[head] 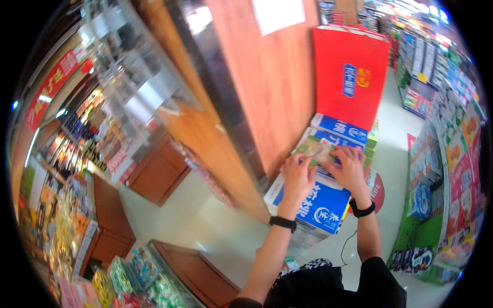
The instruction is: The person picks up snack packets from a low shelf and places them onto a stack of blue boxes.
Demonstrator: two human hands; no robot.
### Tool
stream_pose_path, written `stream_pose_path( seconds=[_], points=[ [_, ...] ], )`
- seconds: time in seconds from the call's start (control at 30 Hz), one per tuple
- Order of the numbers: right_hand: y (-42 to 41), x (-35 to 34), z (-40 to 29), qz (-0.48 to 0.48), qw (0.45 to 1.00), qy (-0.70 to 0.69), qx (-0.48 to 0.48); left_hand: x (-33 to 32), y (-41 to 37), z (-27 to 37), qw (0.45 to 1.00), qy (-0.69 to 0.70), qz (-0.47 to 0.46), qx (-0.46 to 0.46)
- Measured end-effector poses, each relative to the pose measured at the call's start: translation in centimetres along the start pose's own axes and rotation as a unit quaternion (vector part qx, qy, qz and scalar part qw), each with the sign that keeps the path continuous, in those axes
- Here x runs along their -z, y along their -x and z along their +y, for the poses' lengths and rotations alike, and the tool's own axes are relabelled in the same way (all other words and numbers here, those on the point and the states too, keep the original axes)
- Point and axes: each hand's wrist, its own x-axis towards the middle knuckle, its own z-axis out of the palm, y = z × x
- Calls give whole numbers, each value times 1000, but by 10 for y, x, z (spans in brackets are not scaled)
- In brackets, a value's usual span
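My left hand and my right hand are both at a small green and tan packet, lying over blue and white cartons. Fingers of each hand touch the packet's near edge; its lower part is partly hidden by them. Beneath my wrists is the nearest blue carton, which bears large white writing. Another blue carton stands farther back, below a large red gift bag that is upright against a wood-panelled pillar. A black band is on each wrist.
Left of the cartons rises the wood-panelled pillar. Shelves of packaged goods line the right side. Wooden display counters and a bin of wrapped sweets are at the left. A thin cable lies on the floor.
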Motion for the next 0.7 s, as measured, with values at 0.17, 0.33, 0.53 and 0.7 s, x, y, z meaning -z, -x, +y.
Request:
stream_pose_path(
  seconds=[0.17,0.33,0.53,0.7],
  points=[
    [-2,-5,2,-10,1000,7,2,-2,1,-4,999,32,28,-6],
    [1,-8,-1,-26,999,21,10,0,5,0,999,35,32,8],
    [-6,-10,-7,-29,999,24,16,-3,5,-2,998,18,53,14],
    [-1,-15,12,-14,998,36,43,-6,5,3,997,15,71,9]
  ],
)
